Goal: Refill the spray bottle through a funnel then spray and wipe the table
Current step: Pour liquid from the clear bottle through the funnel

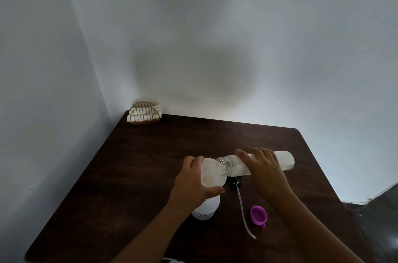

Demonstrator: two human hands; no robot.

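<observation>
Spray bottle [206, 209] upright on table [150, 155]. Left hand [191, 185], fingers curled, grips funnel [212, 174] atop it. Right hand [265, 168] clamps water bottle [282, 160], tipped level, mouth over funnel. Purple cap [258, 215] and sprayer tube [242, 204] lie right of spray bottle.

Dark matt wood table [150, 165]; clear glossy plastic bottle [280, 160]; gold wire napkin holder [144, 113]

A spray bottle [206, 209] stands near the middle of a table [150, 165] with a funnel [212, 174] on top, held by the left hand [191, 183]. To the right, the right hand [265, 168] holds a second bottle [284, 160] on its side, mouth over the funnel. A sprayer tube [242, 206] lies on the table just right of the spray bottle, with a cap [258, 215] right of the tube. A napkin holder [144, 113] sits in the far left corner.
</observation>
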